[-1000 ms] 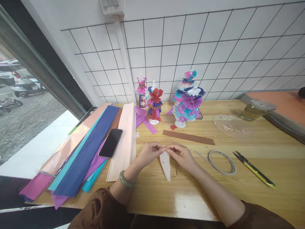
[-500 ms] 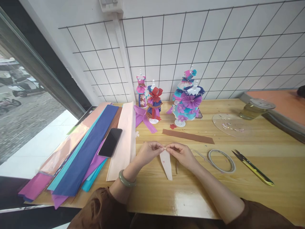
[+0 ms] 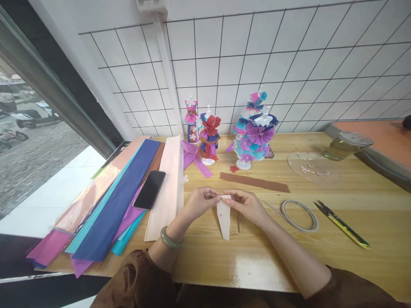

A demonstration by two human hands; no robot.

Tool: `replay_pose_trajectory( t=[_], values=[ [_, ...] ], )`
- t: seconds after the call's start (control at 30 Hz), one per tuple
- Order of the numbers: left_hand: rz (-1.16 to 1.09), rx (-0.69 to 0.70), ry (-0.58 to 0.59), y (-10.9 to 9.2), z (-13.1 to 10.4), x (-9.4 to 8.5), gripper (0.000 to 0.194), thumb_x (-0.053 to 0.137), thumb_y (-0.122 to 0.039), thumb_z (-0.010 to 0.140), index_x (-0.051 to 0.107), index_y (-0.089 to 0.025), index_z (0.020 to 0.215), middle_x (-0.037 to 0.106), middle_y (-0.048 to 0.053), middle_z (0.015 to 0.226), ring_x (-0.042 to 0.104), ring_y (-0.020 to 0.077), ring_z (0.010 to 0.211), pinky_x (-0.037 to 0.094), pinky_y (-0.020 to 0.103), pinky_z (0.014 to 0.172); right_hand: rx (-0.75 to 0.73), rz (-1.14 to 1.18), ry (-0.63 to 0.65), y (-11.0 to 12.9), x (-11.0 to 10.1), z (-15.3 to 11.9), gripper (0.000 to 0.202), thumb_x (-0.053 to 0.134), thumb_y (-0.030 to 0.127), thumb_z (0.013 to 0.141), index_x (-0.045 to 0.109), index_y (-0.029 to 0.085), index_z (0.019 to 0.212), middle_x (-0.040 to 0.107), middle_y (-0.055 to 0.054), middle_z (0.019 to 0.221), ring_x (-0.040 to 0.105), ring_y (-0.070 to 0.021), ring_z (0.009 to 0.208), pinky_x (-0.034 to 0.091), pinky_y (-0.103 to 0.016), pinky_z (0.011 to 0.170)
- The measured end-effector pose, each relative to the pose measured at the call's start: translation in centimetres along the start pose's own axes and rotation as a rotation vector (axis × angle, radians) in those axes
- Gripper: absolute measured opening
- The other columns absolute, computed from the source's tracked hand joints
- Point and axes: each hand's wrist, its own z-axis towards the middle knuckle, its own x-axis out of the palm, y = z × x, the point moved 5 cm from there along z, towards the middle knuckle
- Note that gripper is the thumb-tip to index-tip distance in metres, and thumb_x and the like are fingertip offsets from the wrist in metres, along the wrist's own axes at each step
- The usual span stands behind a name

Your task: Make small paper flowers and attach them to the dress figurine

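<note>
A pale strip of crepe paper (image 3: 224, 220) hangs down from my fingertips over the table, with a small pink mark on it. My left hand (image 3: 203, 202) pinches its upper left corner between thumb and fingers. At the upper right edge, my right hand (image 3: 245, 205) grips the same strip, thumb in front. The top edge between the hands looks folded over. Just right of the strip, a thin brown sliver (image 3: 239, 223) lies on the wood. Beyond my hands rests a flat brown paper strip (image 3: 254, 182).
Rolls of tape (image 3: 316, 222) and yellow-handled snips (image 3: 343, 226) lie at right. A phone (image 3: 149, 190) rests on folded coloured papers (image 3: 115, 205) at left. Paper-dressed mini mannequins (image 3: 257, 132) stand behind, near a clear dish (image 3: 313, 167) and a lidded cup (image 3: 345, 146).
The fingers have parted slightly at the top of the paper strip, so more of its upper edge shows. The strip's lower end has swung a little left.
</note>
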Motion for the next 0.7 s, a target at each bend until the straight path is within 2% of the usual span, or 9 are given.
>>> replay_pose_trajectory(
  t=[0.13, 0.3, 0.4, 0.5, 0.6, 0.7],
  values=[
    [0.013, -0.001, 0.032, -0.1, -0.1, 0.3, 0.027, 0.063, -0.036, 0.066, 0.062, -0.012, 0.079, 0.066, 0.007, 0.075, 0.059, 0.0138, 0.069, 0.045, 0.024, 0.064, -0.033, 0.0, 0.025, 0.3, 0.3, 0.0, 0.028, 0.06, 0.042, 0.069, 0.065, 0.018, 0.084, 0.068, -0.005, 0.086, 0.061, -0.0183, 0.079, 0.047, -0.032, 0.074],
    [-0.008, 0.008, 0.024, -0.2, -0.1, 0.1, 0.028, 0.062, -0.038, 0.067, 0.061, -0.012, 0.079, 0.065, 0.006, 0.075, 0.059, 0.0135, 0.07, 0.045, 0.024, 0.065, -0.023, -0.049, -0.008, 0.3, 0.0, 0.0, 0.026, 0.058, 0.042, 0.07, 0.064, 0.018, 0.077, 0.067, -0.004, 0.076, 0.06, -0.0167, 0.071, 0.046, -0.03, 0.068],
    [-0.083, -0.022, 0.038, 0.2, -0.1, 0.3, 0.035, 0.064, -0.036, 0.065, 0.058, -0.013, 0.091, 0.064, 0.006, 0.076, 0.059, 0.0134, 0.071, 0.045, 0.025, 0.067, -0.031, -0.036, -0.04, 0.2, -0.3, 0.2, 0.025, 0.057, 0.041, 0.071, 0.063, 0.017, 0.077, 0.064, -0.003, 0.073, 0.058, -0.0154, 0.068, 0.045, -0.028, 0.066],
    [-0.153, -0.097, 0.123, 0.9, -0.1, 1.2, 0.044, 0.067, -0.035, 0.063, 0.055, -0.013, 0.099, 0.064, 0.006, 0.077, 0.059, 0.0124, 0.07, 0.045, 0.025, 0.067, -0.039, 0.021, -0.116, -0.1, -1.0, 0.3, 0.025, 0.056, 0.041, 0.072, 0.061, 0.017, 0.077, 0.062, -0.002, 0.071, 0.055, -0.014, 0.066, 0.044, -0.026, 0.064],
    [-0.16, -0.136, 0.191, 1.3, -0.2, 2.0, 0.036, 0.066, -0.037, 0.064, 0.059, -0.011, 0.087, 0.063, 0.006, 0.075, 0.057, 0.0102, 0.063, 0.043, 0.021, 0.059, -0.032, 0.088, -0.184, -0.4, -1.6, 0.5, 0.024, 0.057, 0.04, 0.073, 0.06, 0.017, 0.078, 0.059, -0.002, 0.069, 0.052, -0.0126, 0.064, 0.043, -0.025, 0.062],
    [-0.129, -0.134, 0.167, 1.4, -0.2, 1.9, 0.031, 0.064, -0.039, 0.065, 0.06, -0.011, 0.077, 0.063, 0.005, 0.071, 0.055, 0.0084, 0.058, 0.041, 0.019, 0.053, -0.006, 0.153, -0.237, -0.6, -2.1, 0.7, 0.025, 0.058, 0.041, 0.071, 0.059, 0.017, 0.077, 0.057, -0.001, 0.066, 0.05, -0.0116, 0.06, 0.042, -0.025, 0.059]
  ],
)
